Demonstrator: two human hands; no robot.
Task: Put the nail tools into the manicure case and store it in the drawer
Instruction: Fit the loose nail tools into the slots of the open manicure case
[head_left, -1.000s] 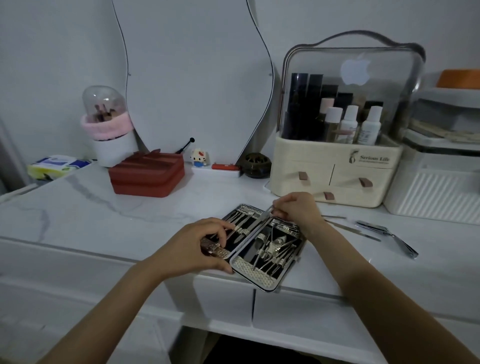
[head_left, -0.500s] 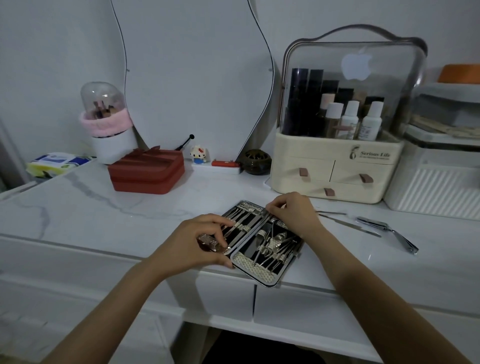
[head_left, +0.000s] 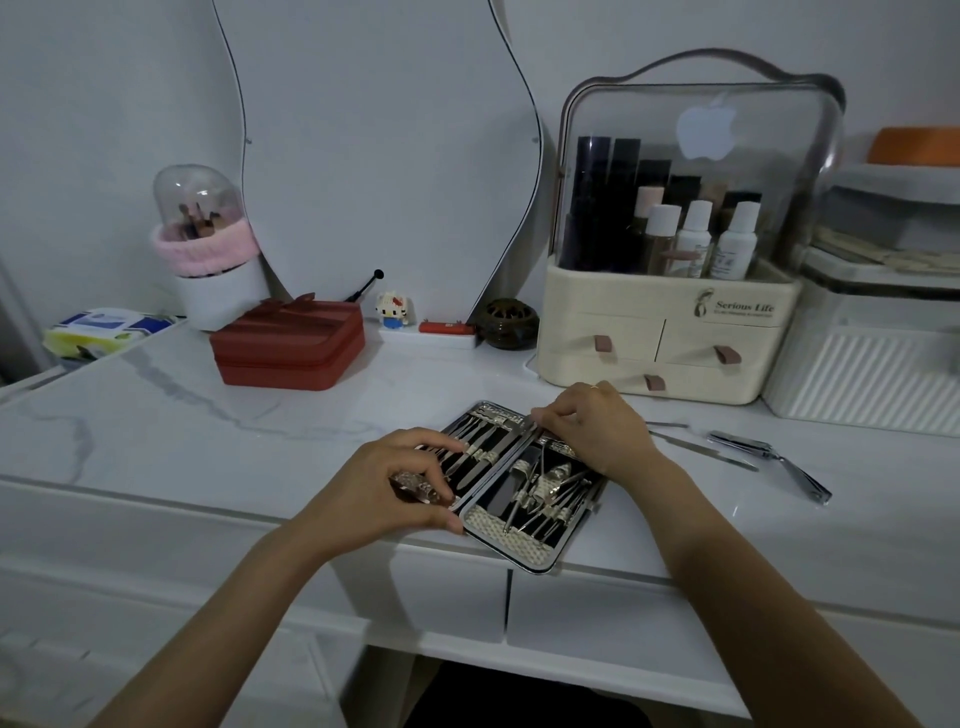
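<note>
The manicure case (head_left: 524, 540) lies open at the front edge of the white marble vanity top (head_left: 208, 415), with several metal tools strapped in both halves. My left hand (head_left: 395, 488) grips the case's left half, thumb at its near edge and fingers over the tools. My right hand (head_left: 592, 431) pinches a thin metal tool (head_left: 530, 426) at the case's far middle. A nail file (head_left: 701, 449) and nail clippers (head_left: 769, 457) lie loose on the top to the right. Two closed drawers (head_left: 571, 613) sit under the top.
A red zip case (head_left: 291, 348) stands at the back left beside a brush holder (head_left: 208, 249) and wipes pack (head_left: 104, 332). A cream cosmetics organiser (head_left: 665, 343) and white box (head_left: 872, 374) stand at the back right. A mirror (head_left: 374, 156) leans on the wall.
Both hands stay on the open case, shifting only slightly. The view has dropped a little.
</note>
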